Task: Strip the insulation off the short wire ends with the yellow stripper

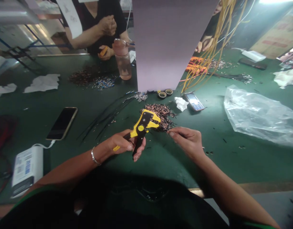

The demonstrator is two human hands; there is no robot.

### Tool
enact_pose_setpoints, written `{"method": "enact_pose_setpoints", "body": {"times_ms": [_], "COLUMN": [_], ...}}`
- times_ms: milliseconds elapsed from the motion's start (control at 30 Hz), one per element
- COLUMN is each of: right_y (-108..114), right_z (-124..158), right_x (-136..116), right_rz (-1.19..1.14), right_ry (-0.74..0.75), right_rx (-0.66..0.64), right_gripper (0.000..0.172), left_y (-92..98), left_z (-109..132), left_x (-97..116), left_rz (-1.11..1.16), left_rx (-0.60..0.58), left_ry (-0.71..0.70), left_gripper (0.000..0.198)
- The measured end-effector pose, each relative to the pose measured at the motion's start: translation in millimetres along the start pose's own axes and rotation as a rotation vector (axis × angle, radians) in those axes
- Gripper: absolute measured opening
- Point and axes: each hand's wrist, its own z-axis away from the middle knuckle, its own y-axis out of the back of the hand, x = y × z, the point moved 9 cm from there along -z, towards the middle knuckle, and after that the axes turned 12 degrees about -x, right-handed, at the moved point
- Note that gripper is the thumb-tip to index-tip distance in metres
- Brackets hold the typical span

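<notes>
Above the matte green tabletop, my left hand is gripping a yellow-and-black metal wire stripper by its handles — palm and fingers are wrapping both, though the handles are standing apart rather than meeting. My right hand is pinching a thin dark wire between thumb and fingertips, with no gap showing. That wire is bridging the space between my hands: from the right fingertips, the nearer ones, its long axis is running leftward and slightly away from me, its free end pointing at the stripper's head. Whether the tip is sitting between the jaws or just short of them, I cannot tell. The stripper's own long axis is slanting forward and rightward from my left palm, and its yellow nose is facing right — toward the pinch. Just beyond the head, a loose heap of copper-and-black wire offcuts is spreading over the green surface, and a small silver keypad phone is lying past my right hand.
</notes>
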Motion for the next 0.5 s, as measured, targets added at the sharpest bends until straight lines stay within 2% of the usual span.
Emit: {"method": "enact_pose_setpoints", "body": {"times_ms": [500], "right_y": [-2.1], "right_z": [0.0], "right_x": [-2.3], "right_rz": [0.029], "right_ry": [0.002], "right_rx": [-0.024], "right_gripper": [0.012], "left_y": [-0.1], "left_z": [1.0], "left_x": [-0.4], "left_rz": [-0.015], "left_rx": [0.002], "left_ry": [-0.005], "left_gripper": [0.035]}}
